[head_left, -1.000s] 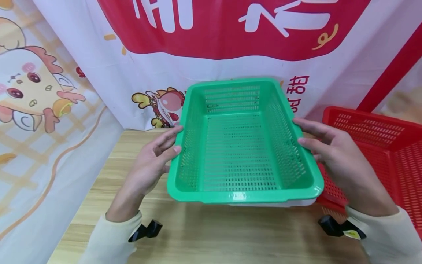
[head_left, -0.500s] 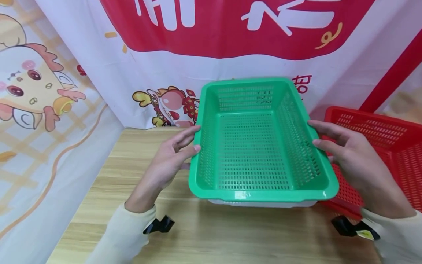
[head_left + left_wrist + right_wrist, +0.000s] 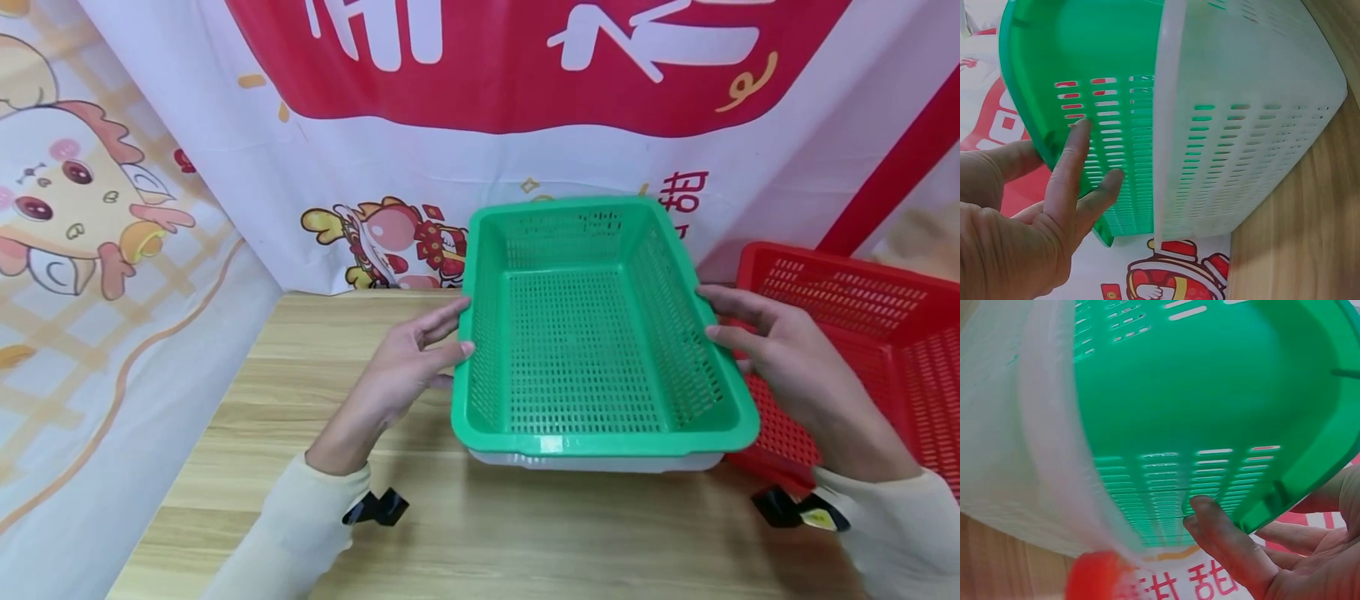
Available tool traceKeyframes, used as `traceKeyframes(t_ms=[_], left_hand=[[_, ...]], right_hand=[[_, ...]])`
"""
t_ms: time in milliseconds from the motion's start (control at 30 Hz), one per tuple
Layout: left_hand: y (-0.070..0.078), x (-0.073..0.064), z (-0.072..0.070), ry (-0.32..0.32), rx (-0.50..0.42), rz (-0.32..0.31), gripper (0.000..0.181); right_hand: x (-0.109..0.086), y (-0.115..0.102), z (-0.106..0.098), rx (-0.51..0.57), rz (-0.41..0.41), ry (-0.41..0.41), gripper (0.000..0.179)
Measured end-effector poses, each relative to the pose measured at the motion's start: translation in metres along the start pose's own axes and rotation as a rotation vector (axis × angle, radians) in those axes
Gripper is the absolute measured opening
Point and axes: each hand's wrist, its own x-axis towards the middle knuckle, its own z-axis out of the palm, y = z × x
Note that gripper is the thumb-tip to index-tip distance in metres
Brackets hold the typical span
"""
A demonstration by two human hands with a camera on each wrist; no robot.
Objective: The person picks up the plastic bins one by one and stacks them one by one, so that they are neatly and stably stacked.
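A green plastic basket (image 3: 577,350) with slotted walls is held level by both hands over a white basket (image 3: 600,461). Its lower part sits within the white basket's rim, as the left wrist view shows the white wall (image 3: 1254,81) around it. My left hand (image 3: 405,362) grips the green rim at the left, thumb on the rim and fingers against the outer wall. On the opposite side, my right hand (image 3: 783,358) holds the rim the same way, its fingertips (image 3: 1207,509) touching the slotted wall. Most of the white basket is hidden in the head view.
A red basket (image 3: 832,271) stands at the right, partly behind the right hand and forearm. The wooden table (image 3: 300,350) extends left and in front. A printed cloth (image 3: 375,158) hangs behind, and another (image 3: 67,217) covers the left side.
Both hands have carried the green basket to the right, then lowered it further into the white basket. The red basket has stayed in place.
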Motion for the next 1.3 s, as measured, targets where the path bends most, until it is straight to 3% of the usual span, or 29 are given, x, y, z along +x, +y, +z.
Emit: traceKeyframes(t_ms=[467, 833, 1300], left_hand=[[-0.009, 0.008, 0.004, 0.03, 0.076, -0.087, 0.065], [-0.013, 0.012, 0.005, 0.075, 0.081, -0.11, 0.064], [-0.017, 0.015, 0.011, 0.147, 0.097, -0.138, 0.058]], right_hand=[[0.008, 0.011, 0.007, -0.02, 0.05, -0.046, 0.078], [0.01, 0.011, 0.009, -0.033, 0.071, -0.069, 0.071], [0.009, 0.01, 0.016, -0.073, 0.095, -0.033, 0.067]])
